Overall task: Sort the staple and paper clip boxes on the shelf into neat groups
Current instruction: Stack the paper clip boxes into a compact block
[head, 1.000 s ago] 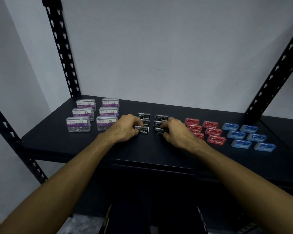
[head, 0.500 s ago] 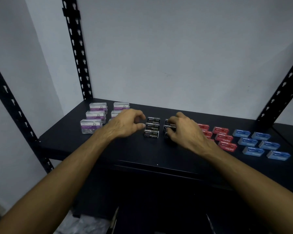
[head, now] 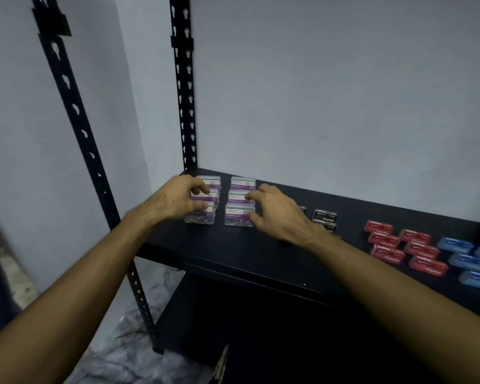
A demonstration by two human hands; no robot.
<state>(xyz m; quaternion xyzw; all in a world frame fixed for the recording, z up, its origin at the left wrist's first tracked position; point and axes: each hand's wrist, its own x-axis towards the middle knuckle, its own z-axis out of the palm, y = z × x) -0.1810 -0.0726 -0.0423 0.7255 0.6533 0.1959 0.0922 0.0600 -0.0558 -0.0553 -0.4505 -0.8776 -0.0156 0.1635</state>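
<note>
Several clear paper clip boxes with purple labels stand in two columns at the shelf's [head: 233, 253] left end. My left hand [head: 175, 202] curls over the left column [head: 201, 220], with fingers and thumb around its middle box. My right hand [head: 277, 217] reaches in from the right, and its fingertips and thumb touch the right edge of the right column [head: 237, 217]. Black staple boxes [head: 324, 217] sit just right of my right hand, partly hidden by it. Further right lie red staple boxes [head: 385, 241], then blue ones [head: 468, 261].
Black slotted uprights stand at the shelf's back left corner [head: 183, 106] and front left corner [head: 75, 120]. A grey wall runs behind and to the left. A lower shelf [head: 261, 328] sits below, with marbled floor at the bottom left.
Both hands left the black staple boxes and moved left onto the paper clip boxes. The view swung left, so the red and blue boxes now lie near the right edge.
</note>
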